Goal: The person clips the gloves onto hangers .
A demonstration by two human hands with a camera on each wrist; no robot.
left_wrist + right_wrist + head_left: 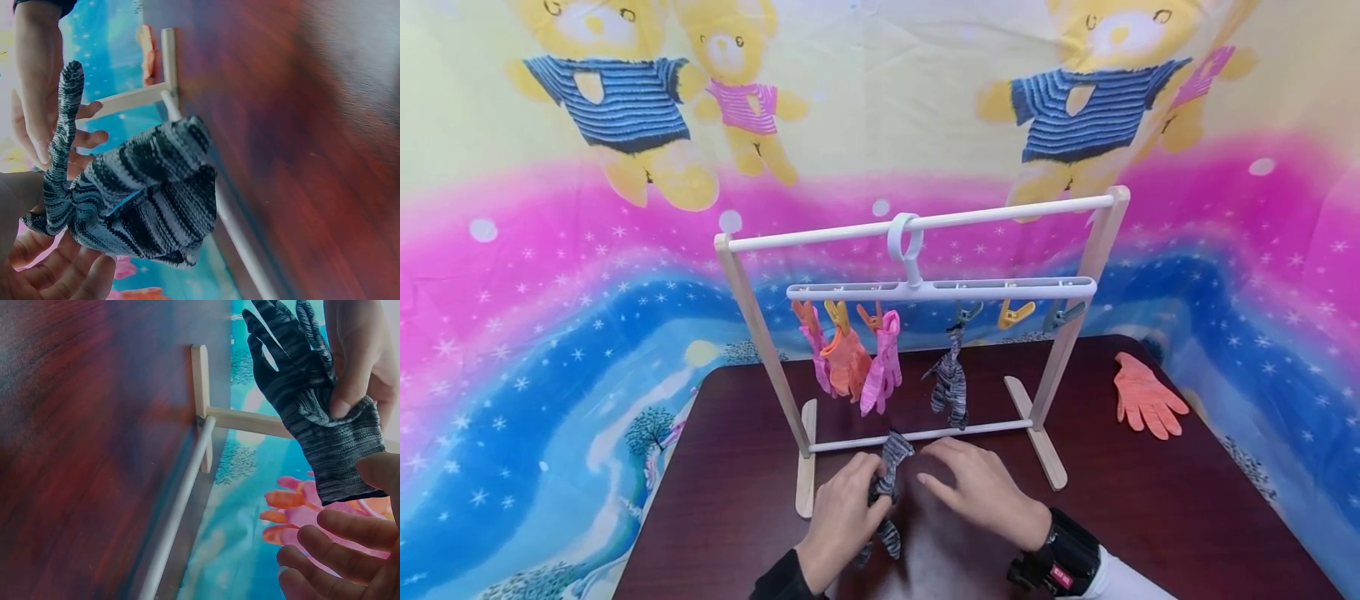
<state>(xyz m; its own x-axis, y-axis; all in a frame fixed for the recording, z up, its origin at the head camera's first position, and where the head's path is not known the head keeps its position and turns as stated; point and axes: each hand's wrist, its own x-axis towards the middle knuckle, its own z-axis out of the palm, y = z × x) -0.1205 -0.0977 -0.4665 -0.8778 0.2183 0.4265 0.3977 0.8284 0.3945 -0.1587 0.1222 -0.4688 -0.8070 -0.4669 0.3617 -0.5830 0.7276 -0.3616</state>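
Note:
My left hand (pixel 847 504) grips a black-and-grey striped knit glove (pixel 891 471) by its middle, low in front of the rack. In the right wrist view, the left thumb presses on the glove (pixel 300 406), whose fingers point up and whose cuff hangs down. My right hand (pixel 981 487) is just right of the cuff, its fingers spread and loosely bent with nothing held. In the right wrist view its thumb overlaps the cuff edge; whether it touches is unclear. A matching striped glove (pixel 951 383) hangs from a dark clip (pixel 968 312) on the hanger above.
A wooden rack (pixel 752 333) with white bars carries a white clip hanger (pixel 940 290). Two pink gloves (pixel 882 362) and an orange glove (pixel 847 365) hang at its left. A yellow clip (pixel 1017 314) hangs at right. Another orange glove (pixel 1146 396) lies on the dark table (pixel 1150 508).

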